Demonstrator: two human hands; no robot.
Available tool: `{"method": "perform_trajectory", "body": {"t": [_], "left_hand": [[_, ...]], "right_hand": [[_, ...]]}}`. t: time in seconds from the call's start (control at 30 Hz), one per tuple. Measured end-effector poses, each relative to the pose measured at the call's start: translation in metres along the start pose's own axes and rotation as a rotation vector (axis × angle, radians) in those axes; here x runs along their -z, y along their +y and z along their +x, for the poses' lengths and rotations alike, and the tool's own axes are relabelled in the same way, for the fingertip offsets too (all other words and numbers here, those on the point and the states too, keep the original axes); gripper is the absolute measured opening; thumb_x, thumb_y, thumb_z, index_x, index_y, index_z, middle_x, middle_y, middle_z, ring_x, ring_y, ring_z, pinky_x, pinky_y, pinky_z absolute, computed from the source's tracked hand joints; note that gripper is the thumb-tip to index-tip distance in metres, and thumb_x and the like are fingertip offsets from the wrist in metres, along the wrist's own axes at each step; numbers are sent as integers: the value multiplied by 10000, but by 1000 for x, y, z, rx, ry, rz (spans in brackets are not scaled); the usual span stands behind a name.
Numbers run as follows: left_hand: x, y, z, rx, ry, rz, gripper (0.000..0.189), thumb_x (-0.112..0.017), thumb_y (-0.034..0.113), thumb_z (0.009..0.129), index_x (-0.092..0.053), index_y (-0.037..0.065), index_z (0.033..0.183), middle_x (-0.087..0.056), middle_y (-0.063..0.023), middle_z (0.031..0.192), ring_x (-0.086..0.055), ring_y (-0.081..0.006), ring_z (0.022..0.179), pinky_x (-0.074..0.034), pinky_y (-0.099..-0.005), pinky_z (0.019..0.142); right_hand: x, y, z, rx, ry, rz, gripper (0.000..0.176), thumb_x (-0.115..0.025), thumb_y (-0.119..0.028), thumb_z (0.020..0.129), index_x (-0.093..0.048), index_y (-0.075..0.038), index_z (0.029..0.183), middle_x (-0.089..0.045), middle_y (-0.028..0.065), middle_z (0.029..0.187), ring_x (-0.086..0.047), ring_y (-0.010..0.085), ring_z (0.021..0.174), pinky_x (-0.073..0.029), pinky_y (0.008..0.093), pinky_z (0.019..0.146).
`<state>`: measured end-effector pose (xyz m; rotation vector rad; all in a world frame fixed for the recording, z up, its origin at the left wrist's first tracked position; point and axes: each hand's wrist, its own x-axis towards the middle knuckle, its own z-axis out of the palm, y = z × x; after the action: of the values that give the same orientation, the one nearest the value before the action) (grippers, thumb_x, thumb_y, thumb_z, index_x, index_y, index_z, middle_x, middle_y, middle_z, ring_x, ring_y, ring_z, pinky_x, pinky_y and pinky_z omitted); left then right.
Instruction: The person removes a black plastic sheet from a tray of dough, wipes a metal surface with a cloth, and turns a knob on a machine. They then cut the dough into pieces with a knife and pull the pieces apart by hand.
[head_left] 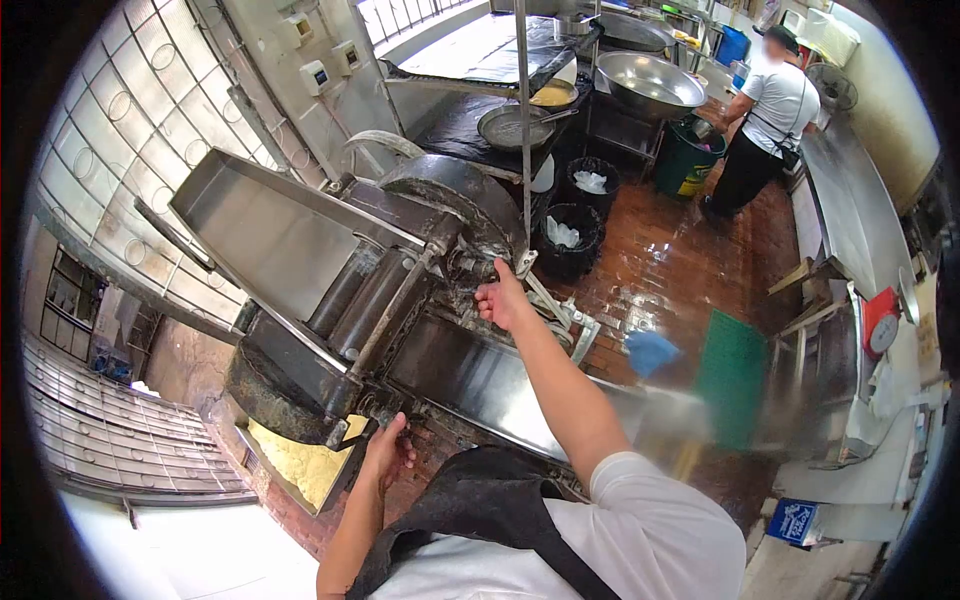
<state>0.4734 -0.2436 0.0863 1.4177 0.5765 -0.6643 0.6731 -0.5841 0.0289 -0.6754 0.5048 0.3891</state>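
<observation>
Yellow dough fills the tray point(300, 462) beneath the roller machine point(380, 290), whose rollers run lengthwise away from the person. The left hand point(388, 447) curls closed on its near end and the right hand point(502, 298) grips its far end. Beyond, black-lined bins point(567, 237) hold white scraps.

The floor point(660, 260) is made of red-brown bricks, and it is wet and shiny. A big grey metal roller machine point(330, 290) stands on it. Near the machine are two round black bins point(570, 235) with something white inside. A round dark green bucket point(685, 160) stands farther back, just beside a person's feet. A flat green mat point(732, 375) lies on the bricks on the right. Along the right wall runs a long shiny steel counter point(850, 210), and a red scale point(880, 320) sits at its near end.
</observation>
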Motion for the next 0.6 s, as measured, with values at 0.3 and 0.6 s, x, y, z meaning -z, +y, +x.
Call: {"method": "perform_trajectory", "body": {"t": [0.3, 0.6], "left_hand": [[3, -4, 4, 5, 15, 4, 422, -639, 518, 928, -537, 123, 1038, -547, -43, 659, -571, -230, 542, -422, -366, 461], [-1, -1, -1, 7, 10, -11, 453, -683, 483, 907, -517, 96, 1073, -542, -46, 673, -573, -195, 547, -432, -328, 458]], "right_hand": [[0, 2, -1, 26, 20, -6, 722, -512, -741, 874, -482, -22, 813, -524, 77, 680, -432, 175, 499, -327, 306, 435], [2, 2, 0, 19, 10, -33, 718, -494, -759, 871, -505, -46, 790, -525, 60, 661, -440, 171, 492, -340, 309, 434]]}}
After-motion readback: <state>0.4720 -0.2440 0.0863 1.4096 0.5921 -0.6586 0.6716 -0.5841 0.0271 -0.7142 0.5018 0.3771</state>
